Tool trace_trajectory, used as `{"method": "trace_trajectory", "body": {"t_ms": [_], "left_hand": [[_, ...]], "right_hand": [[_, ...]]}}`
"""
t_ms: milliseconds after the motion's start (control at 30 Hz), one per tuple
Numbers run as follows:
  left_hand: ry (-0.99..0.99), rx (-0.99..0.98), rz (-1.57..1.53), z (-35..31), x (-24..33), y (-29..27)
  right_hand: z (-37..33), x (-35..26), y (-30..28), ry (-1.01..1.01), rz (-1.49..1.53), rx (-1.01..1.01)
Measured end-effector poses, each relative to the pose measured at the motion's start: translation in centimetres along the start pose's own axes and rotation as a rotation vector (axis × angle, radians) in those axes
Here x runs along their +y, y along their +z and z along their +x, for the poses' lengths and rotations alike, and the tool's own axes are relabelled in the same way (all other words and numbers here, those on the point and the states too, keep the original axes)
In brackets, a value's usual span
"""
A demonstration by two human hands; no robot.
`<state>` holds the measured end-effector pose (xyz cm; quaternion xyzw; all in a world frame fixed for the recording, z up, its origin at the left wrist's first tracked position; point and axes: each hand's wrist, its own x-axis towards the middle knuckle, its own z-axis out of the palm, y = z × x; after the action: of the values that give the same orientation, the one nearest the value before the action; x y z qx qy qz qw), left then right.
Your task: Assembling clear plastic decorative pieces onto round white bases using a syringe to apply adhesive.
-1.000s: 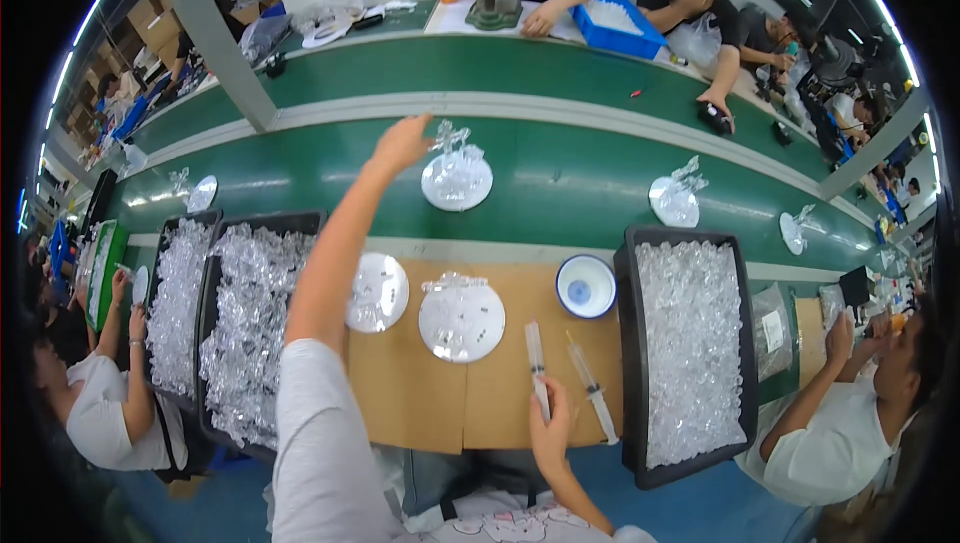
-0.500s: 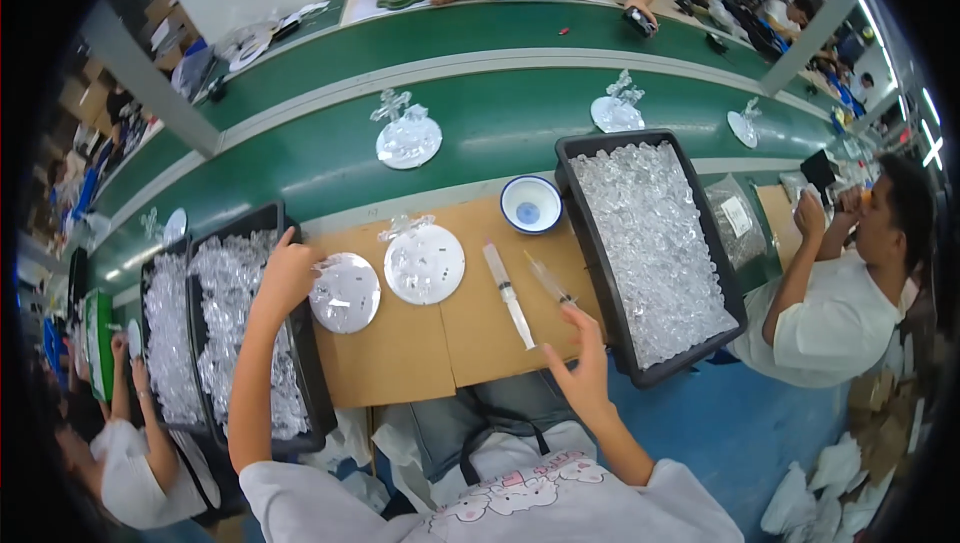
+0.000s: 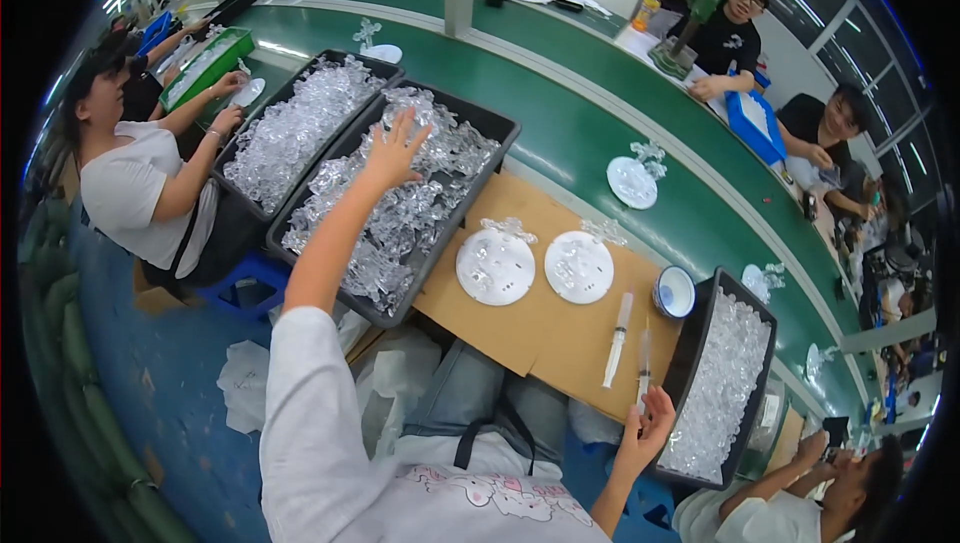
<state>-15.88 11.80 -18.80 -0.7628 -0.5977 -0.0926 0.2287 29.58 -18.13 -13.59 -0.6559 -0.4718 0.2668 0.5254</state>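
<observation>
Left hand [image 3: 393,150] stretched out over black tray [image 3: 492,125] of clear plastic parts [image 3: 400,213], fingers spread, palm down, hovering at or just touching the heap; grip on any single part impossible to tell. Right hand [image 3: 648,426] low at the front edge of the brown board [image 3: 545,323], fingers loosely curled beside the tip of a syringe [image 3: 643,365]; whether pinching it, cannot tell. Second syringe [image 3: 617,326] lying just to its left. Two white discs [image 3: 496,266] side by side on the board, between the two trays. Small blue-and-white bowl [image 3: 675,291] near the right tray [image 3: 722,383], also full of clear pieces. Green conveyor belt [image 3: 560,133] running behind, carrying another white disc [image 3: 632,182]. Co-worker in white shirt [image 3: 125,193] seated at left beside a further tray of parts; others seated across the belt.
</observation>
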Motion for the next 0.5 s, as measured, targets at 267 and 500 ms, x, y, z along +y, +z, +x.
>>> {"method": "trace_trajectory", "body": {"t_ms": [267, 500], "left_hand": [[0.047, -0.133, 0.041, -2.8, 0.2, -1.3], [-0.303, -0.026, -0.849, -1.2, -1.1, -8.3]], "right_hand": [[-3.0, 1.6, 0.7, 0.093, 0.062, -0.013], [-1.1, -0.2, 1.8, 0.05, 0.07, -0.058]]}}
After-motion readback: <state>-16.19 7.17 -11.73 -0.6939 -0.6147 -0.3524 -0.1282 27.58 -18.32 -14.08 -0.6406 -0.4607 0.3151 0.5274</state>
